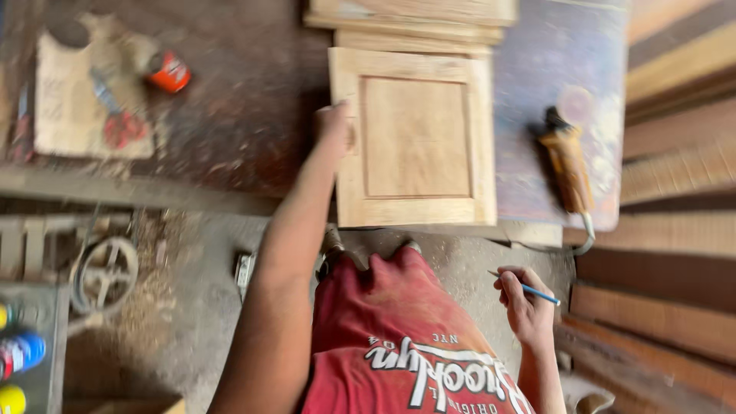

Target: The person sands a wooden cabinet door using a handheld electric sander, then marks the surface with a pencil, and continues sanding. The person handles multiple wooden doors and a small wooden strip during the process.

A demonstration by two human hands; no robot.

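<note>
At the far left of the workbench (253, 115), a pale board (73, 107) carries red-handled pliers (119, 123), with a small red-orange can (169, 73) just beside it. Further right, the left hand (335, 126) curls its fingers over the left edge of a square wooden cabinet door panel (418, 138), which lies flat on the bench. Beyond the panel rests an orange power tool (567, 165). Lower right, off the bench, the right hand (525, 299) pinches a blue pencil (529, 289) between closed fingers.
</note>
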